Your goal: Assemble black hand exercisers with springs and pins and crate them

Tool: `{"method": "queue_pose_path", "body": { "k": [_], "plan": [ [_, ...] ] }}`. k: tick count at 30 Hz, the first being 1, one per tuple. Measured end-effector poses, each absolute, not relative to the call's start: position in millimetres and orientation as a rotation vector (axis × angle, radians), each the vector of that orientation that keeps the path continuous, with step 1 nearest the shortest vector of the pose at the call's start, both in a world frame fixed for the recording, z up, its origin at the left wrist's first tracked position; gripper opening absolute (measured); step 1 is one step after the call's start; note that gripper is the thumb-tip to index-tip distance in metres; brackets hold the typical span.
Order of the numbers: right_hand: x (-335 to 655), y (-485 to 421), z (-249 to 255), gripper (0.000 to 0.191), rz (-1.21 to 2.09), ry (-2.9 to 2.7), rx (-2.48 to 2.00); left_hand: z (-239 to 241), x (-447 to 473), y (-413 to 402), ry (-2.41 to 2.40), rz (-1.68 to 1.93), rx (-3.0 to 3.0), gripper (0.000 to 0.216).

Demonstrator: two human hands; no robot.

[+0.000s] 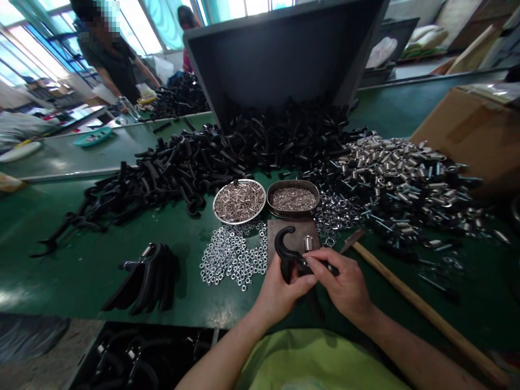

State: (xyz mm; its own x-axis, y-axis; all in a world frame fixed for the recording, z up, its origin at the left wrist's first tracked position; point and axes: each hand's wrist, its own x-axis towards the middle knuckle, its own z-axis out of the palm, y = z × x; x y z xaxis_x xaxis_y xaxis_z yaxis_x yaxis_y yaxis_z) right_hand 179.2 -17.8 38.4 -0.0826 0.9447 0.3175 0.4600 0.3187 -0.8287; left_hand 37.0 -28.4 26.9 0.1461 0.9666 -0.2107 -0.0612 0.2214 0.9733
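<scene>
My left hand [280, 290] is closed around a black hook-shaped part [286, 252], its curved end pointing up and away from me. My right hand [343, 279] pinches at the middle of this part, thumb and index fingertips together. Whatever small thing lies between those fingertips is hidden. A black rod-like end [330, 267] shows by the right fingers. Just beyond them is a silver ribbed cylinder [309, 243]; I cannot tell whether it is joined to the part. Both hands are over the near side of a flat metal plate [276, 230].
Beyond the plate stand a white-rimmed dish of pins [239, 200] and a dark tin of small rivets [293, 199]. Nuts [233, 257] lie left, a hammer [406, 287] right. Black parts [170, 168] spill from a grey bin [276, 59]; metal sleeves [385, 162] are heaped right. A person [111, 59] stands behind.
</scene>
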Motion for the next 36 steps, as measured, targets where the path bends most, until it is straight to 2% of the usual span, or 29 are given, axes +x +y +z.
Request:
{"method": "queue_pose_path", "body": {
  "k": [7, 12, 17, 20, 23, 25, 27, 30, 32, 36],
  "plan": [
    [172.6, -22.4, 34.9, 0.018, 0.609, -1.619, -1.338, 23.6, 42.1, -35.6, 1.163, 1.068, 1.116, 0.041],
    [174.7, -19.7, 36.2, 0.020, 0.634, -1.707, -1.313, 21.5, 34.7, -41.3, 1.171, 0.986, 1.176, 0.038],
    [180.7, -4.1, 44.4, 0.019, 0.792, -1.917, -1.198, 20.8, 23.7, -29.1, 1.047, 0.804, 0.905, 0.049],
    [186.7, 0.4, 45.1, 0.022, 0.782, -2.075, -1.034, 20.7, 21.8, -20.0, 1.020, 0.894, 0.742, 0.058],
    [191.3, -0.7, 38.9, 0.021, 0.767, -2.016, -1.114, 23.2, 18.9, -15.5, 1.092, 0.951, 0.814, 0.074],
    [192.1, 0.2, 32.4, 0.027, 0.985, -1.904, -1.283, 25.5, 15.7, -14.4, 1.180, 1.021, 1.006, 0.081],
    [190.6, 4.7, 26.8, 0.041, 1.352, -1.791, -1.364, 27.1, 12.8, -14.2, 1.237, 1.068, 1.206, 0.086],
    [183.4, 14.2, 24.5, 0.046, 1.703, -1.736, -1.251, 24.5, 12.6, -16.2, 1.227, 0.996, 1.381, 0.088],
    [176.2, 17.7, 27.5, 0.037, 1.644, -1.750, -1.219, 18.6, 15.5, -20.0, 1.236, 0.993, 1.388, 0.084],
    [164.7, 13.7, 37.0, 0.026, 1.204, -1.950, -1.375, 3.5, 20.1, -31.2, 1.290, 1.128, 1.276, 0.079]
  ]
}}
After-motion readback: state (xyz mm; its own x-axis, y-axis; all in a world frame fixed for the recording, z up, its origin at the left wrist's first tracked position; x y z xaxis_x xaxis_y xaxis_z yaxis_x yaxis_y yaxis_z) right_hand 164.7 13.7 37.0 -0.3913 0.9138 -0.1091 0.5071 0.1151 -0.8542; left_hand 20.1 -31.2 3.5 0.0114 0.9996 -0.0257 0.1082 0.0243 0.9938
